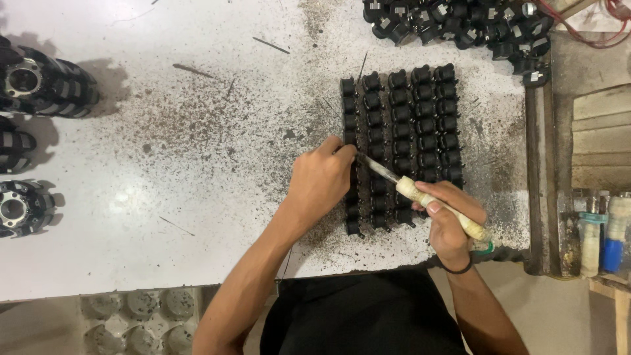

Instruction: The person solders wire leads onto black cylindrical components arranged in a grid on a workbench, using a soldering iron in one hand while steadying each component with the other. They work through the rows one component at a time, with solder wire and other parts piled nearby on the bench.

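Several rows of small black plastic parts (420, 112) stand lined up on a stained white table (197, 151). My left hand (322, 184) rests on the leftmost row, its fingers pinching one black part about halfway down. A tool with a pale worn handle (444, 207) and a thin metal shaft lies in my right hand (450, 227). Its tip touches the part under my left fingers.
A loose heap of the same black parts (460, 26) lies at the top right. Larger round black and metal housings (39, 82) stand along the left edge. A grey moulded tray (138, 322) sits below the table's front edge. Small bottles (605, 236) stand on the right.
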`<state>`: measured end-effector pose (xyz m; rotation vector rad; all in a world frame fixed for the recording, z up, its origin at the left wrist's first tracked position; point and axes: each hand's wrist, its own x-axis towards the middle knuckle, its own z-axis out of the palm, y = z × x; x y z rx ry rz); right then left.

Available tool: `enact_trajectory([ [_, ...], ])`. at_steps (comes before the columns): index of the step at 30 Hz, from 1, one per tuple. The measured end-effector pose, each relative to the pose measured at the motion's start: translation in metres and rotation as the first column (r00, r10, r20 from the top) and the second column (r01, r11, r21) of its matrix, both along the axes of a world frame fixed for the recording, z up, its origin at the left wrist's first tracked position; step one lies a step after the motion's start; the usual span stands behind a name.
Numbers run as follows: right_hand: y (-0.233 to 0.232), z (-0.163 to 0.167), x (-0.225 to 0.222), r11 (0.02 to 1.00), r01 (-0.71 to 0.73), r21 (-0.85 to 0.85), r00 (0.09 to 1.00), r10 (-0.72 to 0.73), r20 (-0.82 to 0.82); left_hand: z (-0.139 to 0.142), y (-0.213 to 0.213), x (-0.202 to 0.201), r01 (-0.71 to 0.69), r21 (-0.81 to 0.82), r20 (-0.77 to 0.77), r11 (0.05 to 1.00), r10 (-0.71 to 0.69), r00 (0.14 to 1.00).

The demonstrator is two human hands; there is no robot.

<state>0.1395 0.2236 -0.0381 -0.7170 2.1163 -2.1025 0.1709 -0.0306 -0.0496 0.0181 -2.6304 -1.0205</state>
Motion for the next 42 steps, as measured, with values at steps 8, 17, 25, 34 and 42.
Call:
enact_trajectory([
  [8,0.013,0.01,-0.019,0.976,0.109,-0.19,0.988,-0.085,0.13,0.078,-0.004,0.01,0.058,-0.172,0.052,0.983,-0.05,0.997],
  [17,-0.007,-0.012,-0.014,0.978,0.131,-0.16,0.973,-0.095,0.211,0.104,-0.013,-0.01,-0.148,-0.201,-0.272,0.968,0.09,0.958],
  [25,-0.008,-0.008,-0.011,0.989,0.103,-0.107,0.981,-0.083,0.177,0.006,-0.012,-0.01,-0.073,-0.052,-0.041,0.996,0.071,0.997],
  [34,-0.008,-0.007,-0.018,0.989,0.099,-0.109,0.973,-0.073,0.218,0.02,-0.011,-0.03,0.017,-0.094,0.126,0.995,-0.005,0.992],
  [42,-0.009,-0.009,-0.017,0.983,0.143,-0.113,0.952,-0.106,0.286,0.022,-0.004,-0.028,0.021,-0.106,0.078,0.994,-0.012,0.997],
])
